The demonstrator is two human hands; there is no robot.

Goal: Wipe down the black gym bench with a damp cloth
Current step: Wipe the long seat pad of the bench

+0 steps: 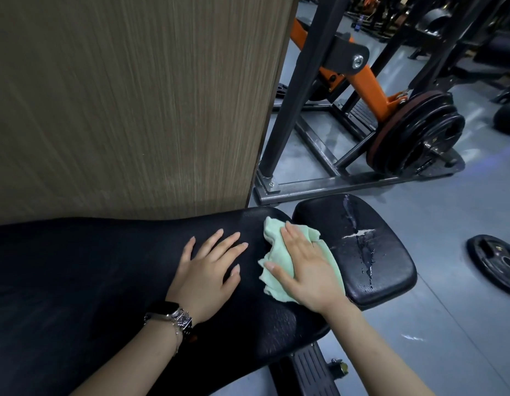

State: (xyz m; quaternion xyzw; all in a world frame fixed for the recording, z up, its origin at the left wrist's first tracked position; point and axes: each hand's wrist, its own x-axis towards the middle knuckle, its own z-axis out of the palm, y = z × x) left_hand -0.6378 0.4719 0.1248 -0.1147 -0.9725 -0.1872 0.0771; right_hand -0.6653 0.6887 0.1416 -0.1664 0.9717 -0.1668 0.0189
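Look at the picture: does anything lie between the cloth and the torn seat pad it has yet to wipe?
Nothing visible does. The right hand presses the green cloth flat at the long pad's end, and only the narrow gap between pads separates it from the torn seat pad.

cloth on bench | seat pad right | panel behind

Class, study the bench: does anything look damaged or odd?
Yes. The small seat pad, right of the green cloth, has torn vinyl: a cracked line runs down its middle, pale at one split. Nothing else stands out.
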